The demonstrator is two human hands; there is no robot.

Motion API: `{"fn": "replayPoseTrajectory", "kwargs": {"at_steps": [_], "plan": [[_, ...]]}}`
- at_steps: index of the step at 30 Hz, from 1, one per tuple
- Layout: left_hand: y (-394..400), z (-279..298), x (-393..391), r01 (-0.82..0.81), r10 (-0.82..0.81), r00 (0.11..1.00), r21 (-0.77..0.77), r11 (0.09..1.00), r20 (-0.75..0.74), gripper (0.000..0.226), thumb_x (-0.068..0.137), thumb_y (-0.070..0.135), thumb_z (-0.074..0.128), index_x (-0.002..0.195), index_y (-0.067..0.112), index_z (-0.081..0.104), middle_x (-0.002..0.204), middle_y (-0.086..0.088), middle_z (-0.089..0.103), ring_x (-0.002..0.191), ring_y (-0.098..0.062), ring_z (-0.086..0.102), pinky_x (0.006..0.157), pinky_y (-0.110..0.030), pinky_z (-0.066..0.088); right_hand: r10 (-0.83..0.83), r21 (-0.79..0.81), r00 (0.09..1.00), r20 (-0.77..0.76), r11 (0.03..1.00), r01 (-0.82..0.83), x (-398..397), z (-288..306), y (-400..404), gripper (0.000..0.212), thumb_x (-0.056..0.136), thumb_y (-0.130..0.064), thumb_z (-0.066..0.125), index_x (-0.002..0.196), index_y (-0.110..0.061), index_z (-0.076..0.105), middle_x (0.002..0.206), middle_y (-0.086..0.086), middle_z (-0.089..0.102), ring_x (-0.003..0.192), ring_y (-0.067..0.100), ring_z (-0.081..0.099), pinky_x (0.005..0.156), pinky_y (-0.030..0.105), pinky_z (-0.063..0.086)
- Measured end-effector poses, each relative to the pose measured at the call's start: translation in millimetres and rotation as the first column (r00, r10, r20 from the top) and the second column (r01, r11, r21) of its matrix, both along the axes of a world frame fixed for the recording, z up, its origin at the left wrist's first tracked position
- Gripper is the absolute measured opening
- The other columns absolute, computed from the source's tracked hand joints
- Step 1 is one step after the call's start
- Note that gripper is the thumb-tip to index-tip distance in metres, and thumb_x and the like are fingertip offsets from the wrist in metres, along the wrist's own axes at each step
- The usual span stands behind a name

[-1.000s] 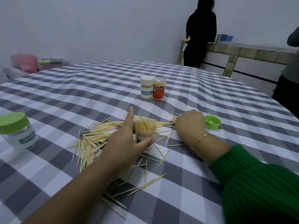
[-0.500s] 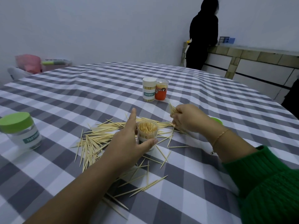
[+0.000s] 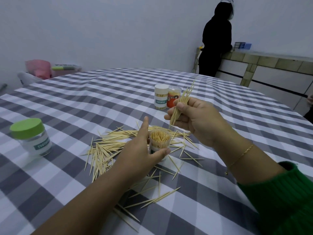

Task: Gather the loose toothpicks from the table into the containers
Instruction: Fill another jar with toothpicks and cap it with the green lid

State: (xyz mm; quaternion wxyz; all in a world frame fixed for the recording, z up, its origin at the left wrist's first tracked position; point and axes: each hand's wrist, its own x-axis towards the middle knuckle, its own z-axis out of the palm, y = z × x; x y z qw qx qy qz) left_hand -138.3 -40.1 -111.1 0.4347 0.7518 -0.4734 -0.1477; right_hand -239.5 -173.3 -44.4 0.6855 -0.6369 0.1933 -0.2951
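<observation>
Loose toothpicks (image 3: 108,146) lie scattered over the grey-and-white checked table (image 3: 84,99) in front of me. My left hand (image 3: 138,153) grips an open clear container (image 3: 160,141) that stands upright and is packed with toothpicks. Above and to its right, my right hand (image 3: 194,119) pinches a bundle of toothpicks (image 3: 181,104), held in the air with the tips slanting down toward the container.
A clear jar with a green lid (image 3: 31,136) stands at the left. Behind the pile stand a white toothpick container (image 3: 160,99) and an orange-labelled one (image 3: 174,99). A person in black (image 3: 215,43) stands at a counter beyond the table. Pink items (image 3: 39,68) lie at the far left.
My right hand has risen from the table with a bundle of toothpicks and now holds it above the open container. The left hand stays on the container.
</observation>
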Motion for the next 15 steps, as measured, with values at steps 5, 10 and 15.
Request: {"fn": "replayPoseTrajectory", "kwargs": {"at_steps": [5,10,15], "plan": [[-0.8,-2.0,0.7,0.002,-0.002,1.000,-0.017,1.000,-0.005,0.103,0.079,0.044,0.070,0.149,0.037,-0.006,0.110,0.027,0.050,0.102,0.006,0.048,0.081,-0.013,0.034,-0.005,-0.142,1.000,-0.021,0.990,0.002,12.6,-17.6,15.9,0.017,0.098,-0.009,0.044,0.093,-0.016,0.058,0.081,0.004,0.068,0.090,0.019,0.068,0.088,0.031,0.052],[0.0,-3.3,1.9,-0.002,0.002,1.000,-0.026,1.000,-0.004,0.101,0.081,0.041,0.070,0.149,0.038,-0.005,0.110,0.022,0.054,0.096,0.008,0.050,0.075,-0.009,0.034,-0.014,-0.318,0.981,-0.195,0.947,-0.050,15.2,-30.6,24.0,0.015,0.098,-0.014,0.047,0.097,-0.019,0.061,0.097,-0.003,0.069,0.092,0.009,0.064,0.073,0.018,0.051],[-0.6,-2.9,2.6,-0.004,0.004,1.000,-0.031,1.000,-0.002,0.102,0.080,0.041,0.070,0.149,0.036,-0.004,0.106,0.020,0.057,0.093,0.006,0.054,0.073,-0.006,0.038,-0.014,-0.332,0.963,-0.270,0.940,-0.079,19.1,-38.5,28.0,0.016,0.098,-0.020,0.046,0.103,-0.025,0.060,0.114,0.000,0.065,0.104,0.017,0.063,0.092,0.041,0.052]]}}
